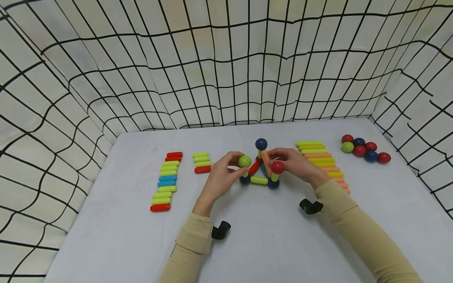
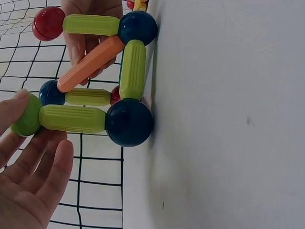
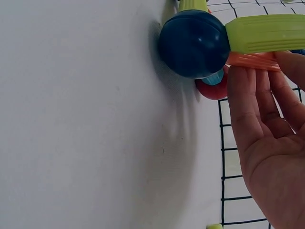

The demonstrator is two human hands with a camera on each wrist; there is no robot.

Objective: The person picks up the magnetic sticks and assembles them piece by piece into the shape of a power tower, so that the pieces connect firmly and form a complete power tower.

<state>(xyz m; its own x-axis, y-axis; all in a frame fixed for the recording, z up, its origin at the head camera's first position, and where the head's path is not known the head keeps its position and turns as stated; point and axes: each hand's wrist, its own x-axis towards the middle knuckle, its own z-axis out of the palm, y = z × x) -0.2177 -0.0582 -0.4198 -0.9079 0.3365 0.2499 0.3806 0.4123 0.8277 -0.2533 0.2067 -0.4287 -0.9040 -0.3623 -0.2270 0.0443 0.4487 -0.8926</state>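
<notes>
Left hand (image 1: 223,175) pinches the green ball (image 1: 244,161) of a ball-and-rod frame (image 1: 259,180) standing on the counter (image 1: 262,236), right hand (image 1: 301,165) its slanting orange rod (image 1: 266,163). Parts look light and stiff, joints liable to pop loose; I'd hold it low, by a navy base ball (image 1: 273,183). Loose rods (image 1: 167,183) flank it, loose balls (image 1: 359,151) farther right.

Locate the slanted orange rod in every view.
Head: orange rod right of center, slightly below the middle.
Left wrist: orange rod in the upper left.
Right wrist: orange rod, upper right, just below a green rod.
Shared landmark: dark blue ball at table level, beside the rod's end.
</notes>
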